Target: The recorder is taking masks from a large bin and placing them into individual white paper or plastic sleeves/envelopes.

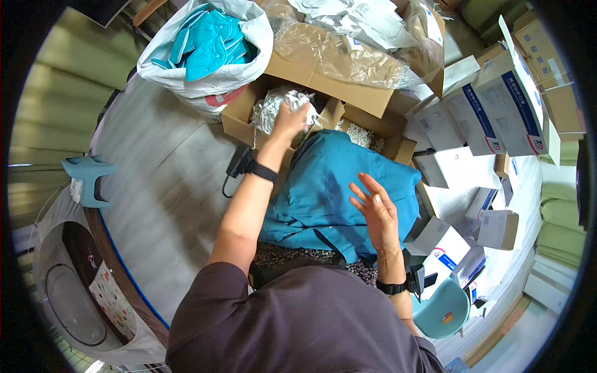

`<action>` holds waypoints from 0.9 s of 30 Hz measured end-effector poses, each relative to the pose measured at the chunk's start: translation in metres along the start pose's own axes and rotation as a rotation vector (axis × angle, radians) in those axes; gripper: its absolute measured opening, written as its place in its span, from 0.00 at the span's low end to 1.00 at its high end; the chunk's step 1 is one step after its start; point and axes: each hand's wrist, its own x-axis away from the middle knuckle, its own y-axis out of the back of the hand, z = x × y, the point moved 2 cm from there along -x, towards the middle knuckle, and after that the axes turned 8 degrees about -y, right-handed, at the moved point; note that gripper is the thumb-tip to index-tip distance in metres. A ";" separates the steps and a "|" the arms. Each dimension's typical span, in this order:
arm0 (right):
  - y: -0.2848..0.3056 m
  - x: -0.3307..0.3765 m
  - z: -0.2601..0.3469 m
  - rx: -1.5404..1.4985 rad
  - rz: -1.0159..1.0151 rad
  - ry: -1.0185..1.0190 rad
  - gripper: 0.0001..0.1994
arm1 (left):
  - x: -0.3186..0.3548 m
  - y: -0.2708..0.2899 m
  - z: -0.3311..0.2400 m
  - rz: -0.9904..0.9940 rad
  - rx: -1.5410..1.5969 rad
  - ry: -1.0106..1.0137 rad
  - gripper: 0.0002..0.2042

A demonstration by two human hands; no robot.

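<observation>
My left hand (292,122) reaches forward into an open cardboard box, its fingers curled into a tangled heap of white straps (266,110). Those fingertips are partly hidden and slightly blurred. Over my lap is spread a large teal cloth (336,174). Above its right side my right hand (377,211) hovers with fingers apart and nothing in them. Beside the straps, another cardboard compartment holds small white looped pieces (360,137).
A white sack (249,68) full of teal fabric pieces (208,43) stands at the far left. Behind the boxes lies a large carton (323,78) lined with clear plastic, holding white pieces (367,25). White cartons (476,115) crowd the right, near a teal stool (441,311).
</observation>
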 end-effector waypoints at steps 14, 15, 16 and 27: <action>0.159 0.023 0.180 0.599 -0.492 0.299 0.15 | 0.155 -0.072 -0.005 0.449 -0.836 -0.778 0.36; 0.169 0.023 0.212 0.721 -0.566 0.377 0.14 | 0.154 -0.073 -0.004 0.459 -0.835 -0.773 0.36; 0.180 0.026 0.243 0.768 -0.599 0.494 0.13 | 0.153 -0.076 -0.003 0.476 -0.828 -0.767 0.36; 0.271 -0.085 0.483 1.057 -1.186 0.314 0.22 | 0.140 -0.077 -0.006 0.370 -0.773 -0.786 0.28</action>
